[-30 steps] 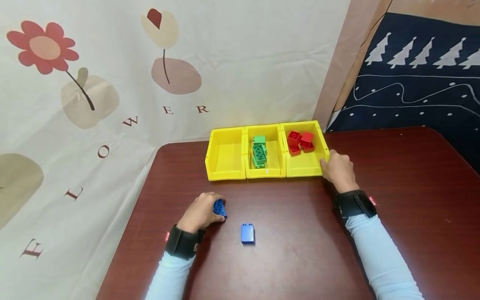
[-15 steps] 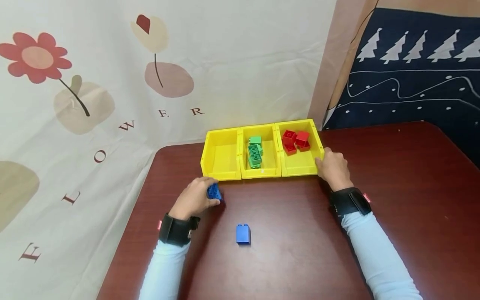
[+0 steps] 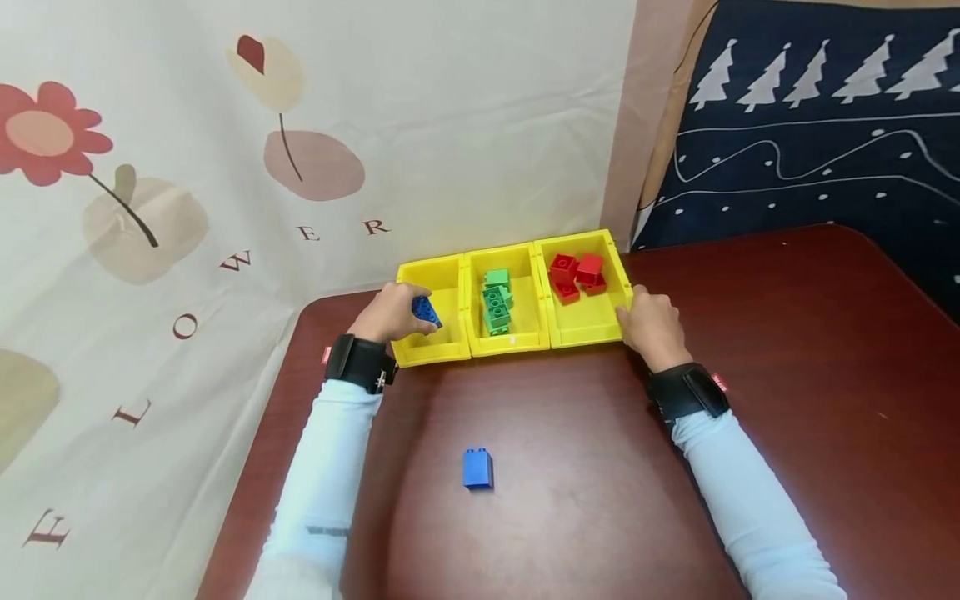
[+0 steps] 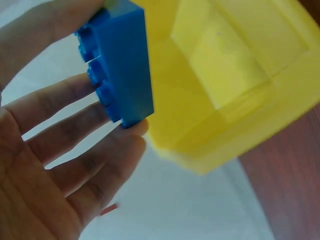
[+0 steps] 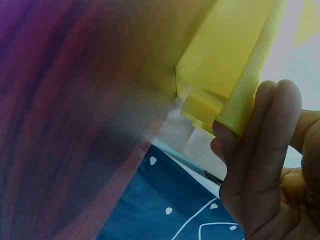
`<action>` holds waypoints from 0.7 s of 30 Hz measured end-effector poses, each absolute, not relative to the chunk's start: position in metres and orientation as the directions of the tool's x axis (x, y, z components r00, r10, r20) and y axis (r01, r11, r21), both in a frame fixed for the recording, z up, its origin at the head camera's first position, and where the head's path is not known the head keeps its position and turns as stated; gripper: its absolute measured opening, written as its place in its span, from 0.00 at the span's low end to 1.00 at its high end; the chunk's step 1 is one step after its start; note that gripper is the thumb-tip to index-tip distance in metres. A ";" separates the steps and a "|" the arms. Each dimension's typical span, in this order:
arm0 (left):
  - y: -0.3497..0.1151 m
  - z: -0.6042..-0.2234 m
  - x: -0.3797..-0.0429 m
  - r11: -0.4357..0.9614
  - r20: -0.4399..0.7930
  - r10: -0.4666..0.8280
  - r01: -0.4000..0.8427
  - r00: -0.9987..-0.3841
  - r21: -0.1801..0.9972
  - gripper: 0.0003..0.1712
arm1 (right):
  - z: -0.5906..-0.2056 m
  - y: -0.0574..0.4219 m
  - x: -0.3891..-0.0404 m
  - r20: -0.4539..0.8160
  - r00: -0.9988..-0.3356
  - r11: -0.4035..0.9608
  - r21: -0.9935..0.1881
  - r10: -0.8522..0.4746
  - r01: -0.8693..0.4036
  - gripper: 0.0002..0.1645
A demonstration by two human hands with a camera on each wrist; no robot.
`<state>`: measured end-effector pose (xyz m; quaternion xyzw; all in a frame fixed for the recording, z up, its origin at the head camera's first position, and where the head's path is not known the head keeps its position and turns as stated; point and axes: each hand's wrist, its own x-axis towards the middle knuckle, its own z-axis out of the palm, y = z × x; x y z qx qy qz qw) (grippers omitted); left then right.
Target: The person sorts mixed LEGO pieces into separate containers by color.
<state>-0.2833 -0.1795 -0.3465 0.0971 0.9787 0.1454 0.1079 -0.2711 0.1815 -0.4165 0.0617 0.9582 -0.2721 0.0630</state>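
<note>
My left hand [image 3: 388, 315] pinches a blue toy brick [image 3: 426, 310] between thumb and fingers, above the left yellow bin [image 3: 453, 340]. In the left wrist view the studs of this brick [image 4: 125, 65] face the palm, and the bin's bare inside [image 4: 200, 95] lies beyond it. On the right, my right hand [image 3: 654, 327] grips the outer side wall of the right yellow bin [image 3: 588, 329]; the right wrist view has its fingers along that bin's wall [image 5: 245, 95]. A second blue brick [image 3: 477, 469] stands on the table, apart from both hands.
Several green bricks [image 3: 497, 308] lie in the middle yellow bin [image 3: 528, 321], and several red bricks [image 3: 576, 277] in the right one. The three bins stand side by side at the back of the dark red table [image 3: 555, 433], before a printed cloth [image 3: 480, 125].
My left hand has carried the blue brick away from the tabletop, forward and over the left bin. My right hand stays at the right bin. The head view has shifted slightly.
</note>
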 end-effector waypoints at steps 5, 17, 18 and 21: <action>-0.172 -0.356 -0.315 0.935 -0.230 0.245 0.167 -0.942 0.313 0.37 | -0.416 0.182 -0.272 -0.173 -0.980 0.840 -0.514 0.095 0.172 0.32; -0.165 -0.383 -0.342 0.951 -0.269 0.254 0.189 -0.929 0.246 0.36 | -0.416 0.180 -0.272 -0.163 -0.981 0.833 -0.524 0.104 0.176 0.32; -0.165 -0.385 -0.342 0.952 -0.276 0.251 0.184 -0.928 0.245 0.36 | -0.416 0.180 -0.272 -0.161 -0.981 0.833 -0.524 0.106 0.176 0.32; -0.163 -0.392 -0.343 0.957 -0.296 0.242 0.176 -0.924 0.233 0.36 | -0.417 0.182 -0.272 -0.166 -0.980 0.833 -0.524 0.108 0.180 0.32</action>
